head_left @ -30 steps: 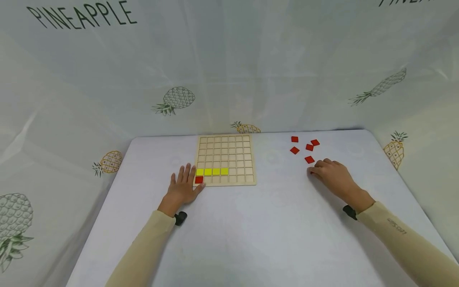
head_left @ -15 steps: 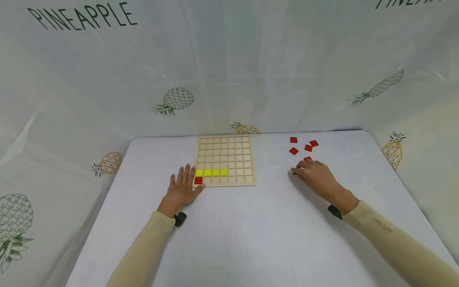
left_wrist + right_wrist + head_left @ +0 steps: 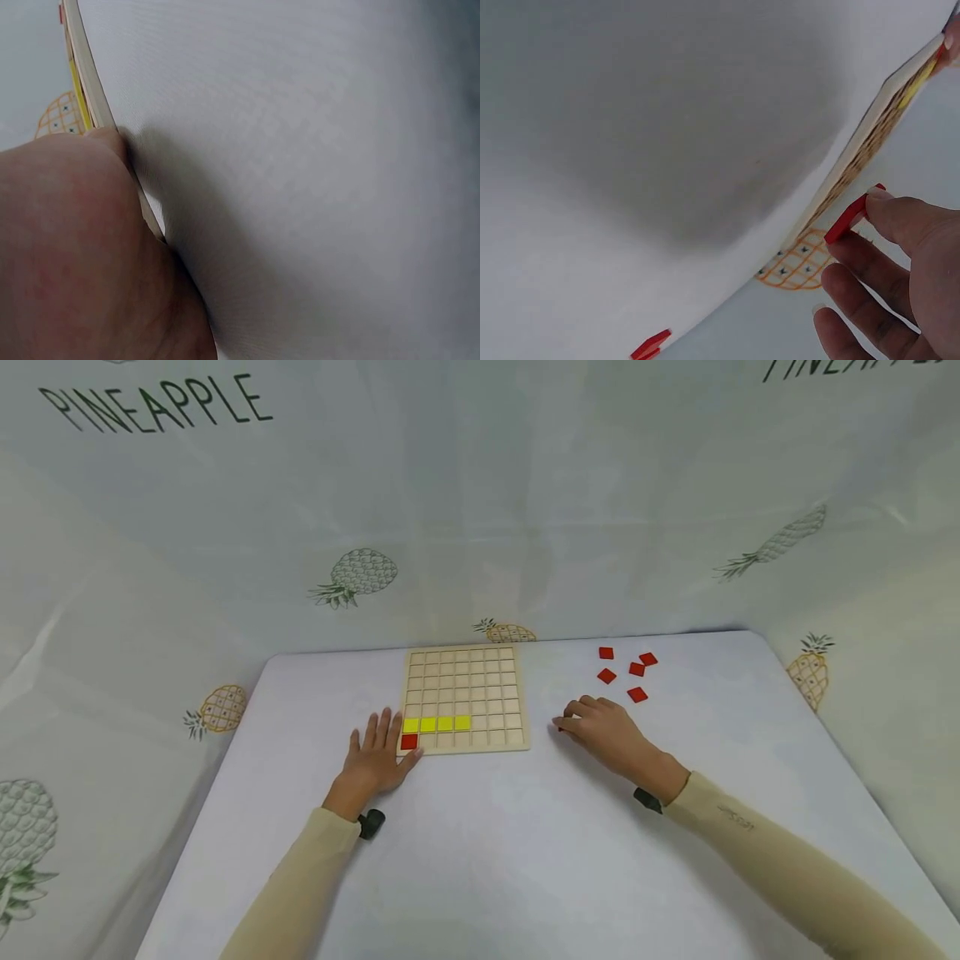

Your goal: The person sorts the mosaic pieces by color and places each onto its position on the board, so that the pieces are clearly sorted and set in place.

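Observation:
My right hand (image 3: 609, 737) pinches a red square tile (image 3: 849, 217) between thumb and fingers, as the right wrist view shows. It hovers over the table to the right of a wooden grid board (image 3: 487, 693). My left hand (image 3: 371, 764) lies flat with fingers spread at the board's lower left corner, its thumb touching the front edge. One red tile (image 3: 408, 742) sits in the corner cell of the nearest row. Several yellow tiles (image 3: 428, 724) fill the left part of the row behind it. The left wrist view mostly catches the hand and the board's edge.
Several loose red tiles (image 3: 637, 669) lie scattered at the back right of the white table (image 3: 465, 860). Behind the table's far edge hangs a pale curtain (image 3: 480, 502) printed with pineapples.
My right hand has moved left from beside the loose red tiles toward the board, carrying a red tile. The left hand keeps its place at the board's corner.

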A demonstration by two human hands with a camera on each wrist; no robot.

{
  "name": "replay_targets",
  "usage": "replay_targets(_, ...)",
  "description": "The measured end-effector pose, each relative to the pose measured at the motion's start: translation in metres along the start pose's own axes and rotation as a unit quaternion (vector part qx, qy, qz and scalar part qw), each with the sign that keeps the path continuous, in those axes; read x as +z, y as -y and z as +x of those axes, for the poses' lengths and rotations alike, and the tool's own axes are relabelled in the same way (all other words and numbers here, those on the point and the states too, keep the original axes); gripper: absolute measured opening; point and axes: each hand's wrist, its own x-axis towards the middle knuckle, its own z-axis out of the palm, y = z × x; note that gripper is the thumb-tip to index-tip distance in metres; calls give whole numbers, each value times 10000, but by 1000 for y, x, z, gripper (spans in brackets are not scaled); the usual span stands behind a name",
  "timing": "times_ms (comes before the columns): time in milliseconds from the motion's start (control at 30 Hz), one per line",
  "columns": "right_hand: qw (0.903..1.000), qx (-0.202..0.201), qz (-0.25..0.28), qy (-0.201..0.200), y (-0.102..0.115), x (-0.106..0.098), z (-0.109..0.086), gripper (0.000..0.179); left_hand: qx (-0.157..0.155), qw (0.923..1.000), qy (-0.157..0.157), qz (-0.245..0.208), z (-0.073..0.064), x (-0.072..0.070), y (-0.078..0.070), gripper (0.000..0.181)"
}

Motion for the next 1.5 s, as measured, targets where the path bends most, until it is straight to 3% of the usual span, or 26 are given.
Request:
replay_targets(567, 9983, -511, 208, -162, 48, 7, 56, 28, 20, 9999, -100, -47, -6, 0, 5, 90)
replay_targets(833, 9970, -675, 291, -228, 67, 18, 80, 23, -16, 10000, 22, -24, -9, -6, -1, 88)
replay_targets(1500, 9952, -524, 812, 177, 113, 34, 125, 14, 56, 10000, 2, 46, -1, -2, 0, 91)
